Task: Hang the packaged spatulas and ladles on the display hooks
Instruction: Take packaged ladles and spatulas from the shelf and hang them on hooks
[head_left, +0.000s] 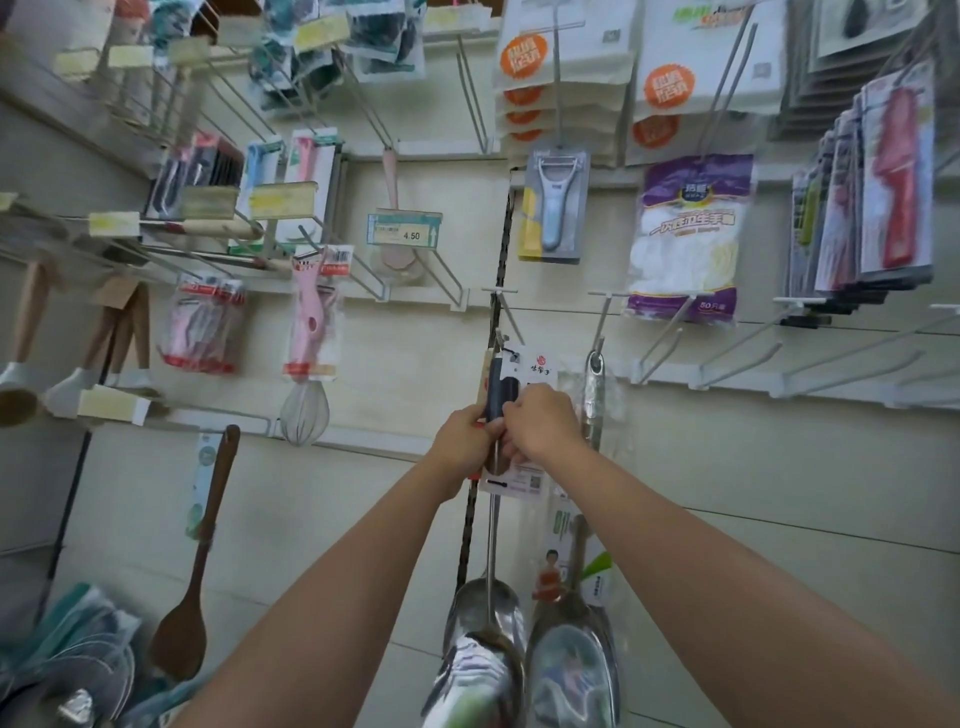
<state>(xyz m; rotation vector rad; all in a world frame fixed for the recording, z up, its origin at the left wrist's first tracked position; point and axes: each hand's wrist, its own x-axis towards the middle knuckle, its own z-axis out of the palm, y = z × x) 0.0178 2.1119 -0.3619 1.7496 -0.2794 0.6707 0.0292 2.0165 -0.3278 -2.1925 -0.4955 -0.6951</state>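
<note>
A packaged steel ladle (491, 545) with a black handle and a white header card hangs down the middle of the display wall, its top at a white display hook (503, 312). My left hand (465, 441) grips the handle from the left. My right hand (540, 423) pinches the card and handle from the right. The ladle's shiny bowl (480, 613) hangs below my forearms. A second packaged steel utensil (595, 395) hangs on the neighbouring hook to the right, and further shiny packaged spatulas (571, 670) hang low beside it.
Several bare white hooks (727, 358) stick out at the right. A wooden spoon (200, 566), a whisk (305, 413), a peeler pack (553, 208), a glove bag (685, 234) and a price tag (402, 231) hang around. A black upright strip (501, 249) runs down the wall's middle.
</note>
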